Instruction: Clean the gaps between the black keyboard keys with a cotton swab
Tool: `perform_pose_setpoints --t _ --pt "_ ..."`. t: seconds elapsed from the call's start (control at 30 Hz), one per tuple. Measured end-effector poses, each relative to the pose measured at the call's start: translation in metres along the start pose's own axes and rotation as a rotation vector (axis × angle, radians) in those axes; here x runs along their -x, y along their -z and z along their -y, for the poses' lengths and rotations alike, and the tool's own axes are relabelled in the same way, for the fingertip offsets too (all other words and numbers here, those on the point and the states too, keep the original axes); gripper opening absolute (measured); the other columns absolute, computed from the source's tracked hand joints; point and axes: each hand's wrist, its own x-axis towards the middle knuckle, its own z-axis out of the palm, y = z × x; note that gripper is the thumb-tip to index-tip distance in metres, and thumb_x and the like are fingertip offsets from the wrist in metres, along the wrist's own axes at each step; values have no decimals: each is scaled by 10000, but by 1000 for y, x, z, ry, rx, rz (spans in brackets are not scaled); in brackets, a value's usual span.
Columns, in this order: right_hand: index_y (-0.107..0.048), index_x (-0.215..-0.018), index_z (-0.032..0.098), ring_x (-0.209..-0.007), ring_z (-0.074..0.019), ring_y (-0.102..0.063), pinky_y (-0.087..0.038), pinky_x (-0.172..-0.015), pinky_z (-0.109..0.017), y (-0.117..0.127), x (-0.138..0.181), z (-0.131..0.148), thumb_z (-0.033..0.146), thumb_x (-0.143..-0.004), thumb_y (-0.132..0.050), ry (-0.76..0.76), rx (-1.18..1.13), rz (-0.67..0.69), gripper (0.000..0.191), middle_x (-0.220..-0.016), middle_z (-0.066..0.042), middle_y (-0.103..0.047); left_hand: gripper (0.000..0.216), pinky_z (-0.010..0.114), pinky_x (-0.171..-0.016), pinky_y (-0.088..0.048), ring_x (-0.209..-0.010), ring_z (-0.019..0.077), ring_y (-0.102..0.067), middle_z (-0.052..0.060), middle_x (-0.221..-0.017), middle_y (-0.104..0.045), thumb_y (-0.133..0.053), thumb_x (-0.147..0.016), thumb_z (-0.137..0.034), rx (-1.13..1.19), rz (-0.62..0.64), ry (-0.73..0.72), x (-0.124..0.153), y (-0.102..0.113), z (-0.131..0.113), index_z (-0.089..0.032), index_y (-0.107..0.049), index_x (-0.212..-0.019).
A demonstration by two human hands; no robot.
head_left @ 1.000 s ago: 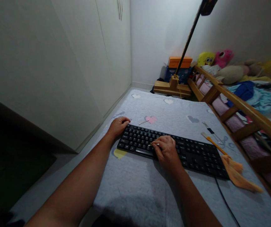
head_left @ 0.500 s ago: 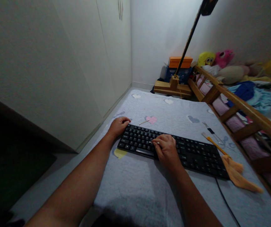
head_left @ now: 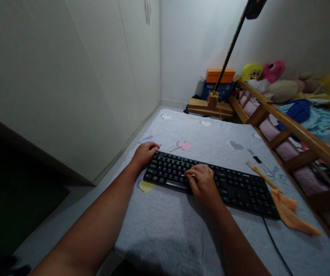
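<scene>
A black keyboard (head_left: 239,192) lies at a slant on the cloth-covered surface. My left hand (head_left: 145,154) is closed on its far left corner, thumb at the edge. Over the middle keys, my right hand (head_left: 202,179) pinches a cotton swab (head_left: 188,175), its pale stick crossing the fingertips close to the keys. Behind the keyboard a second cotton swab (head_left: 175,148) rests on the cloth by a pink heart print. Keys under my right palm are hidden.
Right of the keyboard lie a flat brush (head_left: 264,177) with a yellow handle, an orange cloth (head_left: 289,214) and a thin tool with a black grip (head_left: 256,158). A cable (head_left: 275,243) runs toward me. A wooden bed rail (head_left: 294,128) borders the right, a wardrobe (head_left: 110,76) the left.
The swab in my right hand has shifted slightly and shows more of its length. My left hand and the keyboard stay in place.
</scene>
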Motion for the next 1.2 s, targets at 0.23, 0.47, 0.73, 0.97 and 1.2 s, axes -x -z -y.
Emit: perform_pose_setpoints --t 0.23,0.47,0.73,0.97,1.2 --pt "-726 -925 227 -967 -234 -543 -353 -924 -418 -5 -3 -3 177 -953 -534 -9 48 -30 200 -936 -60 -694 294 359 -833 -509 -868 255 -683 68 -890 -759 -530 -783 -335 -20 0 -7 -2 0 2 -175 -758 -877" --pt "-725 -916 231 -968 -237 -548 -347 -921 -421 -4 -4 -3 175 -950 -532 -24 52 -45 204 -929 -56 -698 294 350 -825 -510 -859 250 -679 62 -884 -759 -534 -782 -341 -14 -9 -1 -1 -1 3 -175 -755 -881" --pt "-704 -867 228 -957 -234 -552 -350 -904 -409 1 -2 -7 183 -947 -508 -42 48 -61 216 -907 -55 -693 285 363 -847 -507 -883 256 -682 66 -906 -760 -533 -774 -329 -21 1 -12 -1 0 2 -177 -755 -869" --pt "-714 -873 229 -945 -235 -554 -354 -899 -412 2 -2 -9 199 -952 -514 -46 47 -54 217 -896 -55 -693 287 375 -867 -505 -896 261 -682 73 -915 -758 -533 -777 -328 -13 2 -12 -2 -1 3 -172 -755 -871" --pt "-737 -898 229 -967 -238 -550 -342 -917 -422 -3 -5 -3 197 -958 -528 -36 32 -44 220 -915 -57 -700 289 366 -856 -505 -896 262 -683 71 -910 -758 -528 -784 -333 -19 -1 -8 0 0 1 -174 -752 -874"
